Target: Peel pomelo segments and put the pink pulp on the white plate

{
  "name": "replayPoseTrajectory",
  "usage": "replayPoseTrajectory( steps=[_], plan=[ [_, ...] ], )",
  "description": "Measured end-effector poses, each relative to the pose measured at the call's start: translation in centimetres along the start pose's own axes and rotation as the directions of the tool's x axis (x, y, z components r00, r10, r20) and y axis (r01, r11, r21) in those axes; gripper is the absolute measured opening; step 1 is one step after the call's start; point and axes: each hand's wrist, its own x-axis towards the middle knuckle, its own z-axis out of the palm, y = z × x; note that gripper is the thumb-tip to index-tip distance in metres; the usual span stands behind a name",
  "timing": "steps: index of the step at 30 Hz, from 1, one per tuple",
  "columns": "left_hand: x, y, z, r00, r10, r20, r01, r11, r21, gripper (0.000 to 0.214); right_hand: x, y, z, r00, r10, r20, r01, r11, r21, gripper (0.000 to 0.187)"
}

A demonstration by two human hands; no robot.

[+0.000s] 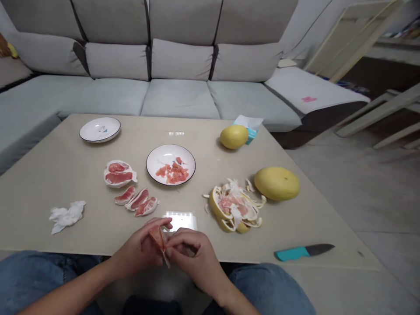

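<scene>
Above the jeans (39,275), left hand (139,251) and right hand (193,258) are closed on a pomelo segment (157,237) at the desk (295,227) edge; its membrane is best peeled slowly.

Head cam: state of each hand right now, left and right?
Left hand: closed, holding the pomelo segment.
Right hand: closed, fingers pinching the same pomelo segment at its lower edge.

Knife (303,251) rt side; whole pomelo (276,183) nr peels (234,205).
</scene>
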Motion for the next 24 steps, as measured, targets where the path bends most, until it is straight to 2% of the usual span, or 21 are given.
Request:
replayPoseTrajectory(
  steps=[3,10,13,17,21,24],
  plan=[
    [0.0,0.0,0.4,0.995,-0.1,0.015,0.101,0.984,-0.146,0.079,0.0,0.2,0.4,1.0,-0.027,-0.012,0.027,0.999,-0.038,0.01],
    [0.0,0.1,0.4,0.995,-0.078,-0.066,0.072,0.994,-0.087,0.074,0.2,0.6,0.5,0.997,-0.064,-0.045,0.059,0.992,-0.109,0.012],
    [-0.2,-0.2,0.3,0.994,-0.06,-0.088,0.052,0.995,-0.089,0.071,0.4,0.7,0.2,0.999,-0.023,-0.046,0.019,0.997,-0.073,0.009],
    [-0.3,-0.7,0.2,0.988,-0.019,-0.152,0.001,0.993,-0.118,0.066,0.6,1.0,-0.1,0.996,0.083,-0.036,-0.081,0.995,0.056,0.012],
    [-0.5,-0.8,0.5,0.985,-0.074,-0.156,0.055,0.991,-0.125,0.065,0.6,1.4,0.1,0.985,0.162,-0.049,-0.154,0.978,0.14,0.017],
    [-0.6,-0.7,0.7,0.986,-0.108,-0.124,0.087,0.983,-0.164,0.067,0.6,1.5,0.4,0.988,0.148,-0.04,-0.141,0.981,0.129,0.016]
  ],
)
